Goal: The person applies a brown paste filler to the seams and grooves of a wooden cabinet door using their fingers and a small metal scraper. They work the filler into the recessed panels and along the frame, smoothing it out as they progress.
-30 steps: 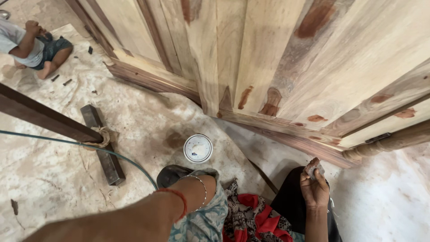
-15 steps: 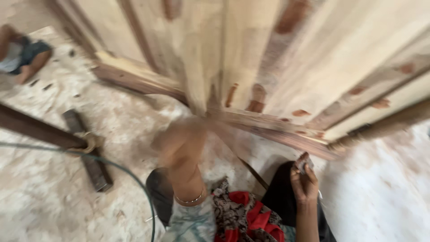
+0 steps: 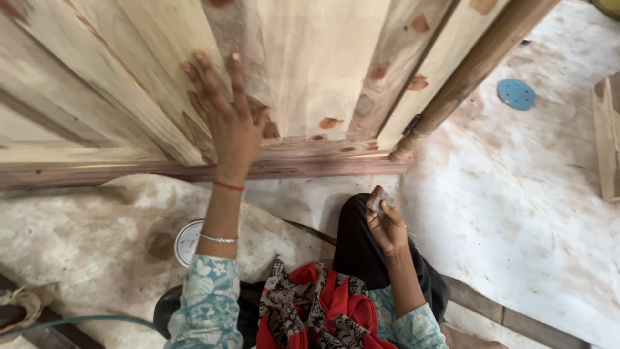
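The left hand [image 3: 223, 119] lies flat, fingers wide, on the big wooden door [image 3: 310, 71] at ten o'clock. The right hand [image 3: 386, 223], near five o'clock, pinches a small bit of sandpaper [image 3: 376, 201], off the wood. Reddish patches show; the door looks unfinished.

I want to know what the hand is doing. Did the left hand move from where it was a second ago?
Yes. The left hand went up and forward, from low beside the round tin lid to flat on the wooden door.
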